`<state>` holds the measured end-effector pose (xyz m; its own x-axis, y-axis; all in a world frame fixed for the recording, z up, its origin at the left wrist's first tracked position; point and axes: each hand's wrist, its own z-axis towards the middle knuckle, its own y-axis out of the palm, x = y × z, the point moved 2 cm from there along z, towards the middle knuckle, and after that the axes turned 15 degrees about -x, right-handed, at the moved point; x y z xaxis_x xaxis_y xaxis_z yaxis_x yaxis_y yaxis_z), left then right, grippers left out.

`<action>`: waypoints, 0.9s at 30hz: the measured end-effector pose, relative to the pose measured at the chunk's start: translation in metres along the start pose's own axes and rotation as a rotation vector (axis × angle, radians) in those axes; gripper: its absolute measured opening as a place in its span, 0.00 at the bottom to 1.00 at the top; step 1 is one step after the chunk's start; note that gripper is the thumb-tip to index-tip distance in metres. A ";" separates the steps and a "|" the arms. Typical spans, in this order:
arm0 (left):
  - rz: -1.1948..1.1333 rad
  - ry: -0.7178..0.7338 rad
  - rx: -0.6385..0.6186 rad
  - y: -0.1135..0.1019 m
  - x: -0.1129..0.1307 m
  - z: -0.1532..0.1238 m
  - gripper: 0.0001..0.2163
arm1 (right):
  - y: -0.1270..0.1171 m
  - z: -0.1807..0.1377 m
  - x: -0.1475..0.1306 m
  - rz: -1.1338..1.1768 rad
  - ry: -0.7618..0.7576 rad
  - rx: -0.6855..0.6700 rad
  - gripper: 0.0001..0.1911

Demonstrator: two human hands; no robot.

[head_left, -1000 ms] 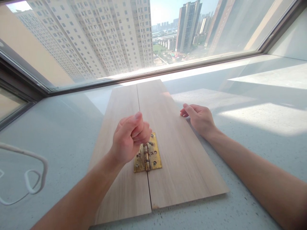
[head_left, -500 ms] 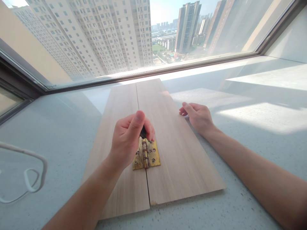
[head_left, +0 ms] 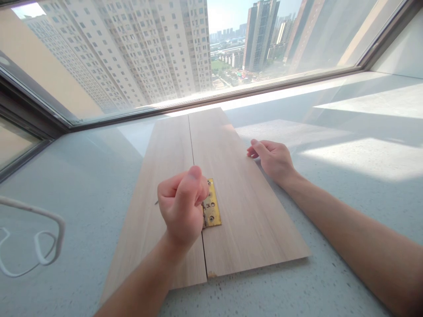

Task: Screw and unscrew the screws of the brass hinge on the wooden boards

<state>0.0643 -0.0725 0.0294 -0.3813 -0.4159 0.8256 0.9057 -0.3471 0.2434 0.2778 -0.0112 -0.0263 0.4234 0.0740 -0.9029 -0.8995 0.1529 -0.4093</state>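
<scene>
Clenching left hand [head_left: 183, 200] around mostly hidden slim tool [head_left: 156, 203], we cover part of brass-coloured hinge [head_left: 213, 206] on wooden boards [head_left: 244, 211]; right hand [head_left: 273, 159] half-curled at edge, hold unclear. Shifting boards could make tool slip.

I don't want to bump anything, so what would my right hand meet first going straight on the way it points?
Your right hand would likely meet the right board first, at its outer edge; whether they touch is unclear.
</scene>
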 end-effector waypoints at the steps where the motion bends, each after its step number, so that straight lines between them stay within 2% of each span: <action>1: -0.026 -0.010 -0.008 -0.001 -0.001 0.002 0.25 | 0.000 0.000 0.000 -0.006 -0.002 -0.002 0.22; 9: -0.180 -0.185 -0.178 -0.014 -0.001 0.016 0.25 | 0.001 0.002 0.001 -0.019 0.002 0.005 0.21; 13: -0.180 -0.245 -0.251 -0.013 -0.005 0.020 0.19 | 0.000 0.001 0.000 0.007 0.008 0.008 0.20; 17: -0.072 -0.168 -0.199 -0.013 -0.007 0.021 0.21 | -0.001 0.000 -0.002 0.003 0.022 0.015 0.20; 21: 0.109 -0.132 -0.064 -0.013 -0.002 0.018 0.19 | 0.000 -0.001 -0.003 -0.002 0.025 0.010 0.19; 24: 0.079 -0.159 0.010 -0.009 0.003 0.013 0.20 | 0.000 0.000 -0.003 -0.007 0.022 0.008 0.20; 27: 0.014 -0.156 -0.001 -0.004 0.003 0.010 0.23 | 0.000 0.000 -0.002 -0.008 0.022 0.014 0.20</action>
<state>0.0611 -0.0639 0.0363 -0.3351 -0.2848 0.8981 0.9105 -0.3430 0.2310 0.2766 -0.0115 -0.0244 0.4277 0.0514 -0.9025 -0.8946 0.1669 -0.4145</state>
